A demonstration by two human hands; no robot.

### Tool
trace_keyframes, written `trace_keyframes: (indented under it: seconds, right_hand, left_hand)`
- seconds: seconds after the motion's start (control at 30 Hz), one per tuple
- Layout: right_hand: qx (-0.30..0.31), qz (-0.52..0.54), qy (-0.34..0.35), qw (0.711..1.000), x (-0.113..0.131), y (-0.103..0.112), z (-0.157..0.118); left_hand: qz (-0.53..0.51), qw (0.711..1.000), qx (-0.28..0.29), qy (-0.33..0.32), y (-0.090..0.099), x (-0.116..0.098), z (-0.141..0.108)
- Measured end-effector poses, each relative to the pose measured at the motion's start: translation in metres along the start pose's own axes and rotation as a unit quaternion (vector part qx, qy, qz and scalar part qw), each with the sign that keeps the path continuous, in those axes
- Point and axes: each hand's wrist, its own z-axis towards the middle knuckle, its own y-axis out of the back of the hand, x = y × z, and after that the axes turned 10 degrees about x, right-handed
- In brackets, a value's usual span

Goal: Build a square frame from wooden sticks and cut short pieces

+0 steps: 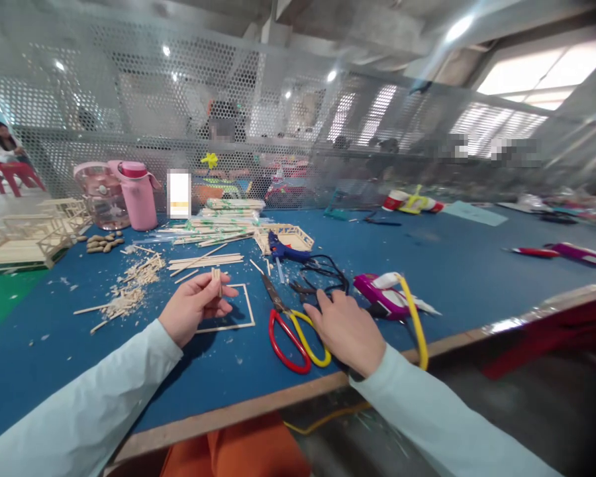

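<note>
My left hand (198, 301) pinches a few short wooden sticks (216, 281) upright between thumb and fingers, above a thin wooden frame (249, 305) lying on the blue table. Right of it, my right hand (348, 328) is palm down with its fingers spread, beside the yellow handle of the scissors (288, 324) and over black pliers or cable (335, 281) that it partly hides. Nothing shows in its grasp. The scissors have one red handle and one yellow handle, with the blades pointing away. A blue glue gun (288, 249) lies behind them.
Cut stick pieces (134, 285) are heaped at left, near peanuts (102, 243) and a pink bottle (138, 199). Long sticks (208, 260) and packs lie behind. A purple tool (385, 295) with a yellow strap is at right. Wooden models (30, 242) stand far left.
</note>
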Motion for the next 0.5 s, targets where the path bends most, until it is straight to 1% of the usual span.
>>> trace_keyframes:
  seconds: [0.03, 0.07, 0.1, 0.13, 0.17, 0.2, 0.23, 0.27, 0.3, 0.33, 0.37, 0.4, 0.43, 0.47, 0.5]
  right_hand:
    - [-0.027, 0.008, 0.008, 1.000, 0.001, 0.008, -0.003]
    - [-0.061, 0.029, 0.035, 0.997, 0.003, 0.020, -0.005]
    - [-0.100, 0.068, 0.068, 0.990, 0.006, 0.032, -0.007]
    - [-0.125, 0.127, 0.126, 0.976, 0.010, 0.046, -0.007]
    - [-0.137, 0.198, 0.183, 0.953, 0.017, 0.059, -0.005]
    - [-0.136, 0.262, 0.240, 0.925, 0.026, 0.070, -0.001]
    - [-0.117, 0.305, 0.286, 0.901, 0.037, 0.077, 0.005]
    - [-0.108, 0.342, 0.312, 0.880, 0.050, 0.081, 0.014]
    - [-0.093, 0.377, 0.331, 0.860, 0.064, 0.081, 0.025]
    - [-0.056, 0.420, 0.355, 0.834, 0.078, 0.078, 0.037]
    - [-0.001, 0.464, 0.385, 0.798, 0.091, 0.072, 0.049]
    - [0.039, 0.515, 0.399, 0.757, 0.103, 0.065, 0.061]
    - [0.061, 0.564, 0.398, 0.721, 0.112, 0.059, 0.071]
    - [0.054, 0.597, 0.389, 0.699, 0.118, 0.053, 0.080]
    - [0.032, 0.621, 0.375, 0.688, 0.122, 0.050, 0.086]
  left_hand:
    - [-0.003, 1.000, 0.000, 0.001, 0.000, 0.000, 0.000]
    - [-0.007, 1.000, 0.001, 0.004, -0.001, 0.000, 0.000]
    - [-0.012, 1.000, 0.004, 0.007, -0.002, 0.000, 0.000]
    - [-0.017, 1.000, 0.007, 0.011, -0.002, 0.001, -0.001]
    - [-0.021, 1.000, 0.011, 0.014, -0.003, 0.001, 0.000]
    - [-0.025, 0.999, 0.013, 0.015, -0.003, 0.002, 0.000]
    - [-0.028, 0.999, 0.015, 0.014, -0.003, 0.003, 0.000]
    - [-0.032, 0.999, 0.015, 0.011, -0.003, 0.004, 0.001]
    - [-0.034, 0.999, 0.014, 0.007, -0.002, 0.004, 0.001]
    - [-0.034, 0.999, 0.011, 0.001, -0.001, 0.004, 0.002]
    - [-0.034, 0.999, 0.006, -0.006, 0.000, 0.004, 0.003]
    - [-0.035, 0.999, -0.002, -0.013, 0.002, 0.004, 0.004]
    - [-0.035, 0.999, -0.013, -0.020, 0.003, 0.003, 0.005]
    - [-0.038, 0.999, -0.027, -0.026, 0.005, 0.002, 0.005]
    - [-0.041, 0.998, -0.041, -0.030, 0.006, 0.001, 0.006]
